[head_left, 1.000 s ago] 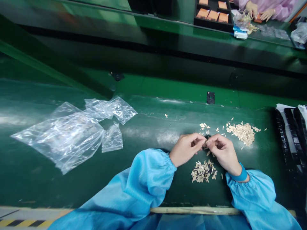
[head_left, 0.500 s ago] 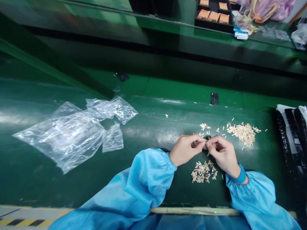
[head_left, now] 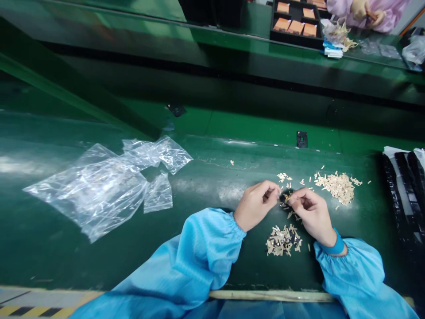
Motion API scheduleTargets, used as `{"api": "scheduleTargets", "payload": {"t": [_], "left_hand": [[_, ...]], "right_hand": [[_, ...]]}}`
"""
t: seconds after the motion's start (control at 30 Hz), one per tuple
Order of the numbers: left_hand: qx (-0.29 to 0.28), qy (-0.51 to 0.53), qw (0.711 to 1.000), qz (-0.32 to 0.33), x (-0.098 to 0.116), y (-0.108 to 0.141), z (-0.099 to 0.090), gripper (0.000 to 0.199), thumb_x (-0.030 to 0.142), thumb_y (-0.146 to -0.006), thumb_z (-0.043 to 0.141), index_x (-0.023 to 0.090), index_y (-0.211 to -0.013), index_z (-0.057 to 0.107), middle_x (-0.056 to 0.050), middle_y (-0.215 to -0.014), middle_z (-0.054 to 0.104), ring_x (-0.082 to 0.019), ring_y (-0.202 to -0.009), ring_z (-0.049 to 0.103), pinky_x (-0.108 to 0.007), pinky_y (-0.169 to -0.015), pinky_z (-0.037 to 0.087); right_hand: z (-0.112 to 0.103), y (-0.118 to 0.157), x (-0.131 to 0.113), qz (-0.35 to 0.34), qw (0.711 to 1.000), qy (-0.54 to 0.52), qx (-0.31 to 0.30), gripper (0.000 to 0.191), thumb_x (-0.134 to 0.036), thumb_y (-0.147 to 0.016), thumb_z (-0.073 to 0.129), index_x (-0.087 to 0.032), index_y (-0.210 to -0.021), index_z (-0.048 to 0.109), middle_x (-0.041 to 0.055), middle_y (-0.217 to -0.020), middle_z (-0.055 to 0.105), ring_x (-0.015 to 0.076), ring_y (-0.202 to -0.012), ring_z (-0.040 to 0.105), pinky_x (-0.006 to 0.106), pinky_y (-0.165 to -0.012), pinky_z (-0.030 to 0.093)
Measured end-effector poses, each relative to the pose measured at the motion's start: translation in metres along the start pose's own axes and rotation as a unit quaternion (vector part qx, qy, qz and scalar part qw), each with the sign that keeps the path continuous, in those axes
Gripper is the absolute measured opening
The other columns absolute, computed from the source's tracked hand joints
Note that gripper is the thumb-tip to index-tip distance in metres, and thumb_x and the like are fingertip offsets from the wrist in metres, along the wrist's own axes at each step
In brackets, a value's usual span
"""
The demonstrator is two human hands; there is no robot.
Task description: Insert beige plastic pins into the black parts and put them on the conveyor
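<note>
My left hand [head_left: 256, 203] is in a pinch above the green bench, and what its fingertips hold, if anything, is too small to name. Facing it, my right hand [head_left: 312, 215] pinches a small yellowish piece [head_left: 288, 198]. A narrow gap separates the two hands. Small dark and pale bits lie under the fingertips, partly hidden. Close in front is a pile of small beige strips mixed with dark pieces [head_left: 283, 240]. Farther right lies a larger heap of small beige pieces [head_left: 338, 187], and a few more beige pieces [head_left: 283, 177] are scattered just behind my hands.
Clear plastic bags [head_left: 99, 186] lie at left on the bench. Black trays [head_left: 405, 190] are stacked at the right edge. A flat black part [head_left: 302, 139] rests behind. Across the bench, a co-worker's hands [head_left: 368, 13] are beside a black tray of orange pieces [head_left: 295, 37].
My hands, whose fingertips met before, have drawn apart. The small bits beneath them now show. The co-worker's hands across the bench have moved closer together.
</note>
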State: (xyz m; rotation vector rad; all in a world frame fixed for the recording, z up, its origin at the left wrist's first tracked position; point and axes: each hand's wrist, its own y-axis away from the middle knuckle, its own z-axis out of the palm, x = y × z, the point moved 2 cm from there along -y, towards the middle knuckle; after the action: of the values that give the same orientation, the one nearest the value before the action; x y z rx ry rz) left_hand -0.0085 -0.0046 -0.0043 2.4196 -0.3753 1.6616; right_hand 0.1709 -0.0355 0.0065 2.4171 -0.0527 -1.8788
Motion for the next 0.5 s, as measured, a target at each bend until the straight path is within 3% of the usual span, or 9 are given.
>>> {"api": "scheduleTargets", "payload": {"t": [0.13,0.27,0.33,0.5], "left_hand": [[-0.009,-0.035,0.999,0.040,0.0017,-0.0030,-0.0025,0.028,0.026,-0.102,0.043,0.020,-0.086,0.066,-0.004,-0.083,0.067,-0.016,-0.081,0.064,-0.027,-0.079,0.050],[-0.004,-0.024,0.998,0.063,0.0017,-0.0024,-0.0017,0.014,0.017,-0.093,0.054,0.020,-0.088,0.066,-0.005,-0.094,0.064,-0.015,-0.082,0.061,-0.025,-0.075,0.049],[-0.004,-0.008,0.998,0.057,0.0022,-0.0020,-0.0013,0.018,0.012,-0.090,0.053,0.021,-0.095,0.068,-0.005,-0.101,0.065,-0.015,-0.083,0.062,-0.024,-0.073,0.050],[-0.038,0.029,0.999,0.001,0.0065,-0.0028,-0.0009,0.022,0.019,-0.095,0.051,0.021,-0.103,0.071,-0.003,-0.088,0.072,-0.016,-0.080,0.067,-0.025,-0.073,0.051]], "right_hand": [[-0.0021,-0.0014,0.0002,0.005,1.000,-0.001,0.010,0.028,-0.047,-0.089,0.068,-0.022,-0.079,0.065,-0.0013,-0.061,0.059,0.0136,-0.051,0.051,0.025,-0.047,0.044],[-0.0020,-0.0019,-0.0004,0.007,1.000,-0.004,0.009,0.027,-0.047,-0.089,0.068,-0.022,-0.079,0.065,-0.0011,-0.062,0.061,0.0136,-0.051,0.052,0.025,-0.047,0.045],[-0.0018,-0.0021,-0.0007,0.007,1.000,-0.009,0.008,0.026,-0.046,-0.088,0.069,-0.022,-0.079,0.065,-0.0017,-0.061,0.060,0.0133,-0.050,0.052,0.025,-0.046,0.045],[-0.0013,-0.0023,-0.0010,0.009,1.000,-0.012,-0.002,0.024,-0.044,-0.088,0.069,-0.022,-0.078,0.065,-0.0013,-0.061,0.061,0.0134,-0.050,0.052,0.025,-0.046,0.044]]}}
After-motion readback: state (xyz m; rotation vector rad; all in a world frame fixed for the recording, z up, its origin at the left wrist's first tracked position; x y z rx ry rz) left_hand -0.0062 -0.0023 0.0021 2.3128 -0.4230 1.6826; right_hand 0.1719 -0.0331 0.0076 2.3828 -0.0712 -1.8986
